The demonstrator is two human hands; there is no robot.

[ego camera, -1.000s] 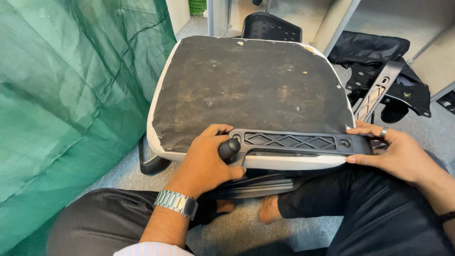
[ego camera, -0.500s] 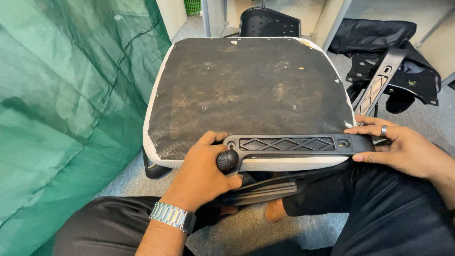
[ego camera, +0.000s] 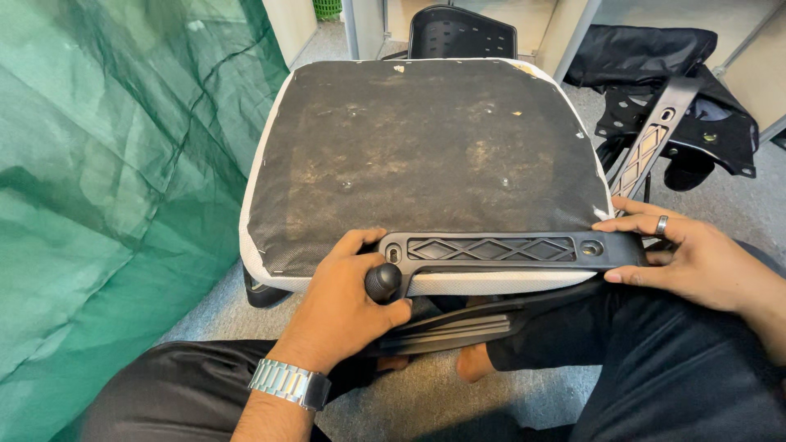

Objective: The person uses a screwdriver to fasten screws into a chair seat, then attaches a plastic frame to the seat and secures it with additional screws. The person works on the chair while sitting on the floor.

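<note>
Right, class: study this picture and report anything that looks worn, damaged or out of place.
The upturned seat cushion has a black underside cloth that is scuffed with pale dusty patches and white flecks, most near the far edge. A second black armrest bracket lies loose on the floor to the right. The left hand and right hand hold another bracket flat on the cushion's near edge.

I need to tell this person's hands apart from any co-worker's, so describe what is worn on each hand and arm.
The left hand is bare, with a silver metal link watch on the wrist and no sleeve in sight. The right hand is bare too, with a silver ring on one finger; its forearm shows no sleeve.
</note>
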